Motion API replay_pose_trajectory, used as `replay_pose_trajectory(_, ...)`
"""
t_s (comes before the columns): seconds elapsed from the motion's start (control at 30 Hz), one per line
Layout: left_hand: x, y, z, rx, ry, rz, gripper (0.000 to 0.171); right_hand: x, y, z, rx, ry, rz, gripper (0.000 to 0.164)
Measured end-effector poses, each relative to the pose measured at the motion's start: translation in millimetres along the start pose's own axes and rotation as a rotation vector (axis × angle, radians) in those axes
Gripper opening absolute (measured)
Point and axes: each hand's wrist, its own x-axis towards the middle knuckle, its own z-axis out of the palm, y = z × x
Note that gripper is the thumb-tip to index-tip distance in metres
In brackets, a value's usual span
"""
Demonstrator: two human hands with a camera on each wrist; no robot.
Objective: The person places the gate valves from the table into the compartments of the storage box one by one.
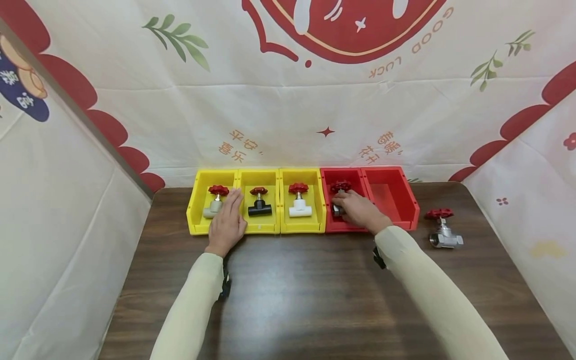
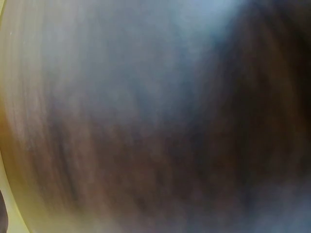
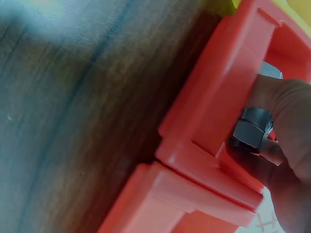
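My right hand (image 1: 358, 210) reaches into the left red bin (image 1: 346, 229) and grips a metal gate valve (image 3: 250, 130) by its body. The valve's red handwheel (image 1: 340, 186) shows above my fingers; part of the body is hidden. My left hand (image 1: 226, 223) lies over the divider between the two leftmost yellow bins, fingers straight. Just beside it, a grey valve (image 1: 211, 209) with a red handwheel stands in the leftmost yellow bin (image 1: 191, 212). The left wrist view shows mostly blurred tabletop.
A black valve (image 1: 259, 207) and a white valve (image 1: 299, 207) stand in the other yellow bins. The right red bin (image 1: 407, 202) adjoins the one I reach into. A silver valve (image 1: 445, 236) lies on the wooden table (image 1: 297, 295) to the right. Printed cloth (image 1: 279, 115) hangs behind.
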Motion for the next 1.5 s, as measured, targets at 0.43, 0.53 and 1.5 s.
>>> replay_pose_trajectory(0.43, 4.6, 1.6, 1.3, 0.008, 0.023, 0.019, 0.058, 3.7, 11.1, 7.9, 0.047, 0.033, -0.025, 0.066)
replay_pose_trajectory(0.53, 5.9, 1.6, 2.0, 0.008, 0.022, 0.021, 0.058, 4.8, 12.1, 6.6, 0.072, 0.017, 0.000, 0.067)
replay_pose_trajectory(1.5, -0.1, 1.0, -1.8, 0.017, -0.004, 0.001, 0.056, -35.5, -32.3, 1.3, -0.034, 0.251, 0.104, 0.084)
